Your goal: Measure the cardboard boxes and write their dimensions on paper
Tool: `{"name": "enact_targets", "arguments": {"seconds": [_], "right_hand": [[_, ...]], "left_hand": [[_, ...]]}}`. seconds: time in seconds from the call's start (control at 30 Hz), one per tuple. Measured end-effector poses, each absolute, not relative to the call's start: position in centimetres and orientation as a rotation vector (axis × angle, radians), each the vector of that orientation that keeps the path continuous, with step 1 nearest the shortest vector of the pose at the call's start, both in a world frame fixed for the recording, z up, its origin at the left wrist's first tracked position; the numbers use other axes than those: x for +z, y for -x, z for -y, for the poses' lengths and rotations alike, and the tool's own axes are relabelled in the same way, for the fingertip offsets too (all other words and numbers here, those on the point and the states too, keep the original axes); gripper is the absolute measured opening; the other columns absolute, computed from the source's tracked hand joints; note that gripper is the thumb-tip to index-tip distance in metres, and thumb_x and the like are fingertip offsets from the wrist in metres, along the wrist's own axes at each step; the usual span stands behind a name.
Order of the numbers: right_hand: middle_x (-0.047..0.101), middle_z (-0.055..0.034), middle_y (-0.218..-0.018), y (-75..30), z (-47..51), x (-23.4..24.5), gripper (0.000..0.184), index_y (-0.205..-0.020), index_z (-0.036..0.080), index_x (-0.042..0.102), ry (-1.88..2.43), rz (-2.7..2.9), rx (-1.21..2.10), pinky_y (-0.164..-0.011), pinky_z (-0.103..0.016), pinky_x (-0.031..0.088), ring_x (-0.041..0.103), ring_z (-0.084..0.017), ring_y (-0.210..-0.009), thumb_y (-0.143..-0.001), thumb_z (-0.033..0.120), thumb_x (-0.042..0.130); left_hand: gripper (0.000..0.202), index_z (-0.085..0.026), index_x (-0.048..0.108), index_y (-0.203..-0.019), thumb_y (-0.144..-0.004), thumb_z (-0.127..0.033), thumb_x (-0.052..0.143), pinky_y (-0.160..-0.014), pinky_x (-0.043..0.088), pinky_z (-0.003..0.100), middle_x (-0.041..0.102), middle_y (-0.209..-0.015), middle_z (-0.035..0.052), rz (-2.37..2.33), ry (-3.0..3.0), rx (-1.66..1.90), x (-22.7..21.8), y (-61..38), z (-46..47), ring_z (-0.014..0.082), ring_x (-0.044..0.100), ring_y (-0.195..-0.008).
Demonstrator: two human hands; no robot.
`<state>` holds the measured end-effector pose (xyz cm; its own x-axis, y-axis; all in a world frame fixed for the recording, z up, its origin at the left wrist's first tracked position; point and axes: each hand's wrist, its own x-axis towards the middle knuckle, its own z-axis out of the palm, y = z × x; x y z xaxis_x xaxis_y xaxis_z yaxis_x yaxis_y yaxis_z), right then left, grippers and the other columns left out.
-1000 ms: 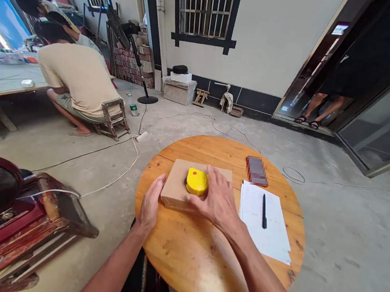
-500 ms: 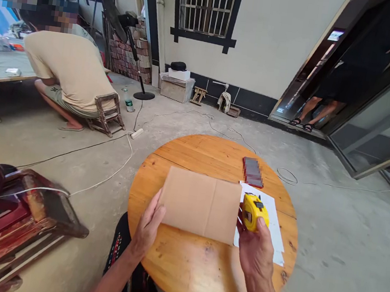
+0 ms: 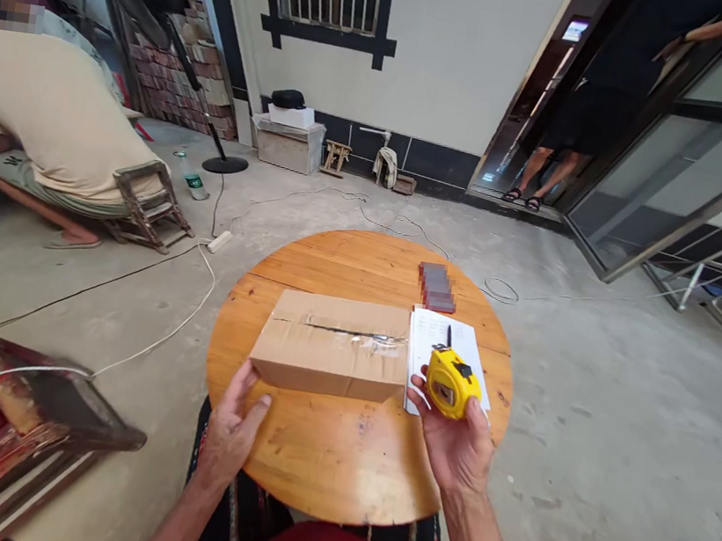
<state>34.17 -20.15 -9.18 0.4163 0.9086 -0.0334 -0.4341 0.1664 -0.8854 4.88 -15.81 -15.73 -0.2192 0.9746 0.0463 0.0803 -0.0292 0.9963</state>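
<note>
I have the right hand clamped around the yellow tape measure, right of the cardboard box and above the papers. My left hand, thumb and fingers apart, is at the box's near left corner. Beneath the box is the round table.

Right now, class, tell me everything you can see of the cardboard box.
The cardboard box is brown, oblong and low, lying flat on the round wooden table with a long side toward the person. A dark line runs lengthwise along its top, with shiny, clear-looking tape toward the right. The left hand has its fingertips at the near left corner. Papers lie by its right end. Its inside is hidden.
</note>
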Motion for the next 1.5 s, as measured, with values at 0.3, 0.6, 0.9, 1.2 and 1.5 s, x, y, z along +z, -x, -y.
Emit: {"name": "enact_targets", "arguments": {"seconds": [0.3,0.6,0.9,1.2,1.5], "right_hand": [[0.067,-0.0125,-0.119,-33.7,26.1,-6.5,0.076,-0.127,0.023,0.063,0.939,1.027,1.467,-0.081,-0.044,0.052,0.066,-0.032,-0.096,-0.065,0.066,0.075],[0.067,-0.0051,-0.105,-31.0,27.2,-6.3,0.058,-0.117,0.025,0.067,1.159,1.501,1.459,-0.083,-0.036,0.05,0.064,-0.025,-0.095,-0.068,0.053,0.077],[0.069,-0.004,-0.101,-32.3,28.0,-7.4,0.063,-0.117,0.023,0.062,1.171,1.221,1.632,-0.079,-0.033,0.048,0.064,-0.023,-0.091,-0.063,0.051,0.08],[0.068,-0.0078,-0.09,-31.7,29.3,-12.0,0.056,-0.104,0.016,0.063,0.962,0.749,1.761,-0.052,-0.021,0.047,0.059,-0.013,-0.063,-0.078,0.065,0.067],[0.066,-0.0029,-0.084,-30.3,30.5,-11.8,0.071,-0.111,0.019,0.062,0.866,0.652,1.9,-0.055,-0.024,0.051,0.059,-0.014,-0.065,-0.055,0.054,0.089]], "left_hand": [[0.038,-0.022,0.073,-0.099,-0.075,-0.052,0.073,-0.073,0.057,0.032,0.072,-0.089,0.0062,-1.397,-1.187,1.1,-8.6,-5.6,23.2,0.0225,0.068,-0.076],[0.054,-0.017,0.07,-0.089,-0.065,-0.065,0.078,-0.053,0.049,0.025,0.067,-0.066,0.0033,-0.99,-0.953,0.558,-9.2,-9.7,23.9,0.0141,0.059,-0.052],[0.053,-0.018,0.066,-0.084,-0.065,-0.066,0.078,-0.055,0.047,0.024,0.068,-0.061,0.0029,-1.037,-0.955,0.534,-10.2,-9.3,23.9,0.0145,0.06,-0.052],[0.05,-0.018,0.061,-0.083,-0.069,-0.063,0.077,-0.056,0.047,0.025,0.072,-0.068,0.0052,-0.962,-0.854,0.519,-9.9,-9.1,24.2,0.015,0.063,-0.056],[0.051,-0.018,0.058,-0.083,-0.069,-0.063,0.077,-0.054,0.048,0.023,0.069,-0.065,0.0026,-0.919,-0.766,0.463,-11.7,-9.8,25.3,0.0144,0.063,-0.058]]}}
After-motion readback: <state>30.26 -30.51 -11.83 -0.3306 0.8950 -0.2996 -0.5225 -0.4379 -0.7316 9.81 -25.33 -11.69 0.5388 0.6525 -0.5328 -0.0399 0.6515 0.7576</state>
